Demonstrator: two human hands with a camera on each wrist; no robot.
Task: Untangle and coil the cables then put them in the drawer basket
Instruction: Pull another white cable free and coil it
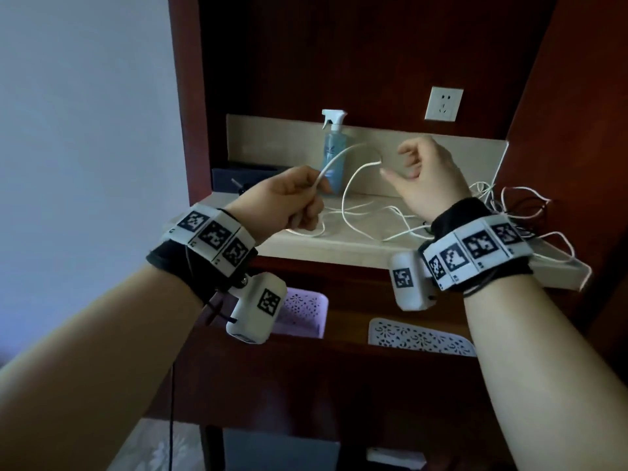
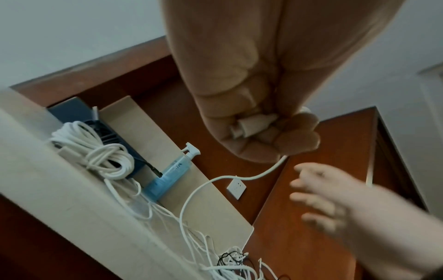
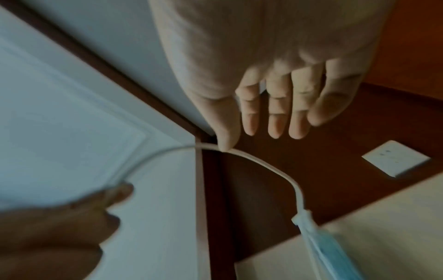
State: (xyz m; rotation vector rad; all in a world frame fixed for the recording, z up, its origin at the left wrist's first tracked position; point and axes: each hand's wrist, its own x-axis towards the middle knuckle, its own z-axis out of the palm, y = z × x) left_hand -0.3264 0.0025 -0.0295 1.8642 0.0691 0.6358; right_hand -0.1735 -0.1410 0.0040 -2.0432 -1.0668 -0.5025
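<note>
Your left hand (image 1: 289, 202) clenched the plug end of a white cable (image 1: 343, 198), which arced right toward your right hand (image 1: 430, 175), fingers relaxed, thumb brushing it; the rest trailed over the counter (image 1: 339, 244) ahead. It looked light, limp, best gripped near the plug. Two perforated baskets (image 1: 421, 336) sat in the drawer nearer you, contents hidden

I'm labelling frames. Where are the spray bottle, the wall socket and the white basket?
spray bottle (image 1: 334, 147): head view, blue body.
wall socket (image 1: 443, 104): head view, middle of the plate.
white basket (image 1: 421, 336): head view, perforated rim.
</note>
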